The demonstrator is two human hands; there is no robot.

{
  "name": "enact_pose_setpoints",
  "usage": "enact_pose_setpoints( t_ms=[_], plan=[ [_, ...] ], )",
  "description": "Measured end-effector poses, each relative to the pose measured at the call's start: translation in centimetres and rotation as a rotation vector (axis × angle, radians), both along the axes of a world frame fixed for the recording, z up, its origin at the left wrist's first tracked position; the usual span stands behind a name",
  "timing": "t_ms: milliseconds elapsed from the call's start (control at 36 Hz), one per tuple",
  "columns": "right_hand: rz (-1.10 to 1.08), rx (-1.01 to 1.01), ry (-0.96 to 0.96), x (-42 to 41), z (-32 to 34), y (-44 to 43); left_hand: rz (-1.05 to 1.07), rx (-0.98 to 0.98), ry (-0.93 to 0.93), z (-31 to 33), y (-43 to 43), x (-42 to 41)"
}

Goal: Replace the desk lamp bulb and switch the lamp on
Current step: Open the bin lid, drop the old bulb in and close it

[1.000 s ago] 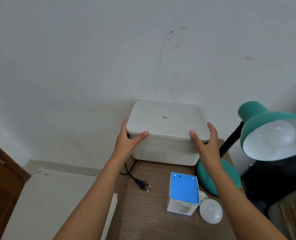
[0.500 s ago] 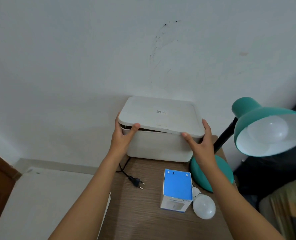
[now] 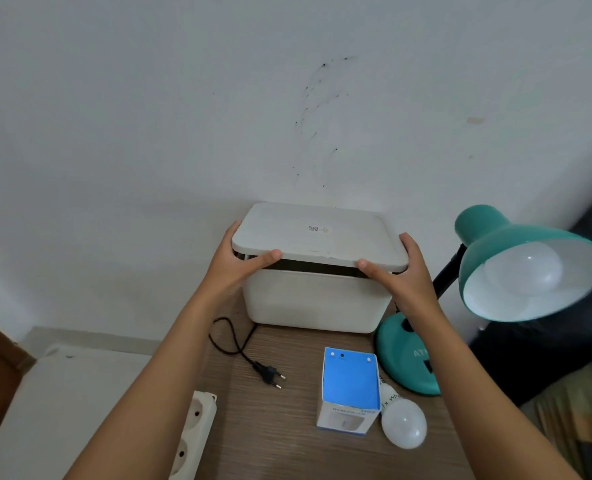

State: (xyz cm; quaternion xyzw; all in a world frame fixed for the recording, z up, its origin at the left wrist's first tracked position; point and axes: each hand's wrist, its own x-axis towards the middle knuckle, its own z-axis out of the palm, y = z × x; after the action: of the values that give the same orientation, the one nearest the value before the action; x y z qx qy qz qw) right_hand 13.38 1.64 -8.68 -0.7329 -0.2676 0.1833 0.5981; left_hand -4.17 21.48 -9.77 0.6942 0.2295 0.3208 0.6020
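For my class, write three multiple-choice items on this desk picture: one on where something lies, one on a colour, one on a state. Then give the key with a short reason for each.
1. Where does the loose bulb lie?
A. Right of the blue carton
B. Inside the white box
C. On the power strip

2. What colour is the lamp shade?
A. Red
B. Teal
C. Yellow

3. How is the white box's lid?
A. Shut flat
B. Lying on the desk
C. Raised at the front

Key:
1 A: the loose bulb rests beside the blue carton.
2 B: the lamp shade is teal.
3 C: the left hand and right hand hold the lid, with a dark gap above the box.
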Motion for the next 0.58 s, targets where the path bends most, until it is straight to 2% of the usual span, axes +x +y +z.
enact_pose_setpoints(
  t_ms=[139, 333, 583],
  plan=[
    [0.031, -0.056, -0.007, 0.4, 0.2, -0.1, -0.060, -0.005, 0.065, 0.2, 1.0, -0.3],
    [0.007, 0.018, -0.049, 0.1, 0.5, -0.1, -0.047, 0.030, -0.026, 1.5, 0.1, -0.2],
    [0.038, 0.077, -0.082, -1.4, 1.6, -0.7, -0.061, 0.092, -0.045, 3.5, -0.4, -2.1]
  ],
)
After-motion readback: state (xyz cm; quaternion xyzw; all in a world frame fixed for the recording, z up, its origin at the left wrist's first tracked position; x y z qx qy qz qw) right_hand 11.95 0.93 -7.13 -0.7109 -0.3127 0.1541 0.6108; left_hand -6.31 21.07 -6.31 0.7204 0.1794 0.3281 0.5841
